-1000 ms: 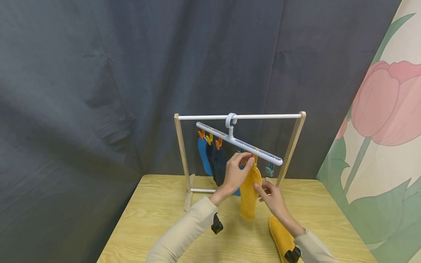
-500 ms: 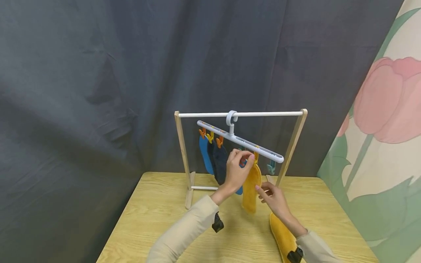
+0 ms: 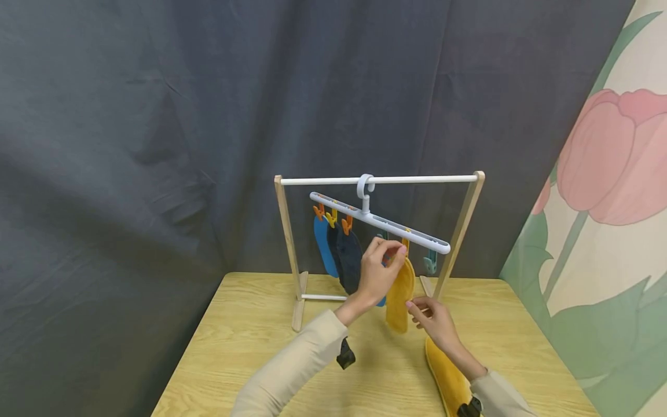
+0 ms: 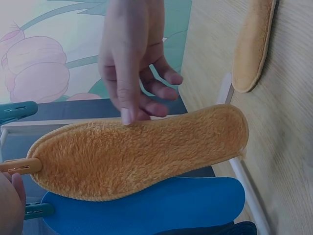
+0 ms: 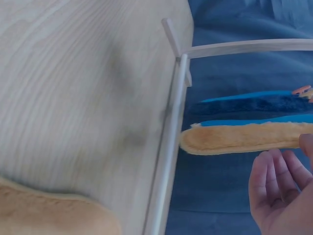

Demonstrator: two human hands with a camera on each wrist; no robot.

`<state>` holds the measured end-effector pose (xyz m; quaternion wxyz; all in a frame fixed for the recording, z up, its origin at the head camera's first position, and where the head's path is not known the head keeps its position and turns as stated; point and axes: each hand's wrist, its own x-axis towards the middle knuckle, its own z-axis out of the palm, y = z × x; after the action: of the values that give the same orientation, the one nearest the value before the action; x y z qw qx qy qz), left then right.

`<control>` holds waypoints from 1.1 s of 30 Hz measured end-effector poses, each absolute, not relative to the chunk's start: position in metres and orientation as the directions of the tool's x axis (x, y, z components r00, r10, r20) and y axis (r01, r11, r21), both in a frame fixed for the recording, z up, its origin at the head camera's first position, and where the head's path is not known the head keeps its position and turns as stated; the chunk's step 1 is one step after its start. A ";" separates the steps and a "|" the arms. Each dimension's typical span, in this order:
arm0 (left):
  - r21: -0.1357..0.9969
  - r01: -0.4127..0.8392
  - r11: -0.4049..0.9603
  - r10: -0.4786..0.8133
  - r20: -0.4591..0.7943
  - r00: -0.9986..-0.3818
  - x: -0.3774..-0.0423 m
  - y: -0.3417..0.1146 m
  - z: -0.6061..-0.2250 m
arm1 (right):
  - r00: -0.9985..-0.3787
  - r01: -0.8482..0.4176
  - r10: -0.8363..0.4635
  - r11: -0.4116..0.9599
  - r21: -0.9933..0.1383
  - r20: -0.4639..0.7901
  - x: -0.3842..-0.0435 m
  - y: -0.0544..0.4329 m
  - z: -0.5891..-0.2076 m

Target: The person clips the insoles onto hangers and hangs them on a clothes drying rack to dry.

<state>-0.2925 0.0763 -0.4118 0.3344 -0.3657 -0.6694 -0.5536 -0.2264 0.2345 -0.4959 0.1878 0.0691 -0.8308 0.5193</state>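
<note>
A fuzzy yellow insole (image 3: 400, 298) hangs from a yellow clip (image 4: 22, 166) under the pale hanger (image 3: 385, 223). My left hand (image 3: 377, 275) pinches that clip between thumb and fingertips, at the insole's top end. On the other side, my right hand (image 3: 436, 321) holds the insole's edge about midway down with thumb and index finger, the remaining fingers loosely bent. Behind the yellow insole hangs a blue insole (image 4: 151, 203), largely hidden in the head view. A second yellow insole (image 3: 447, 376) lies on the table, partly under my right forearm.
The hanger hooks over the white rod of a wooden rack (image 3: 283, 231). At its left, orange and yellow clips hold a blue insole (image 3: 324, 246) and dark navy insoles (image 3: 349, 260). A teal clip (image 3: 429, 263) hangs bare at the right end. A dark curtain (image 3: 250, 116) stands behind.
The yellow insole's lower end has swung slightly right and away. My right hand has slid a little lower along its edge, while my left hand stays at the clip.
</note>
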 end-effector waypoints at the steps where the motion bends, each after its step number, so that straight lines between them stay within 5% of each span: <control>1: 0.498 0.859 0.117 0.120 0.852 -0.510 -0.292 0.077 -0.412 | -0.920 -0.304 0.085 0.461 -0.834 0.382 -0.228 0.237 -0.500; 17: 0.496 0.866 0.060 0.159 0.852 -0.499 -0.287 0.087 -0.411 | -0.882 -0.257 0.067 0.760 -0.597 0.466 -0.225 0.279 -0.545; 33: 0.577 0.809 0.115 0.363 0.733 -0.575 -0.285 0.097 -0.409 | -0.965 -0.065 0.090 0.828 -0.557 0.246 -0.218 0.297 -0.575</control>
<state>-0.2853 0.0972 -0.4086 0.2124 -0.4093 -0.7159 -0.5242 -0.2181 0.2973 -0.5748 0.1321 -0.0064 -0.9468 0.2934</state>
